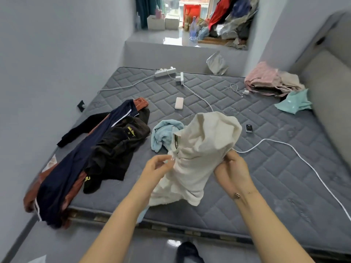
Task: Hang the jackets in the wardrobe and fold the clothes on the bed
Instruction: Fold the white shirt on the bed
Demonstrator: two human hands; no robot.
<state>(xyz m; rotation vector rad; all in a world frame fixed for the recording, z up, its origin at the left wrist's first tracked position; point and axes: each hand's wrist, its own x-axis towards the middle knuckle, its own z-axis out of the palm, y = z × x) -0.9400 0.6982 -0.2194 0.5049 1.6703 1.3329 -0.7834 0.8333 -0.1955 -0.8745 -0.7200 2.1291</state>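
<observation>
I hold a cream fleece garment (201,149) up over the front of the grey quilted mattress (266,168). My left hand (157,168) pinches its left edge near a label. My right hand (233,168) grips its right side with curled fingers. A light blue garment (161,135) lies crumpled just behind it. To the left a dark pile lies on the mattress: a navy piece (76,164), a black top with yellow lettering (117,149) and a rust-brown piece (141,103). Pink and beige clothes (266,80) and a teal cloth (294,101) lie at the far right.
A white power strip (165,71), a pink power bank (179,103), a small black device (248,128) and white cables (303,160) lie on the mattress. A grey sofa (330,95) stands at right. A window ledge (171,37) behind holds bottles, boxes and heaped clothes (231,18).
</observation>
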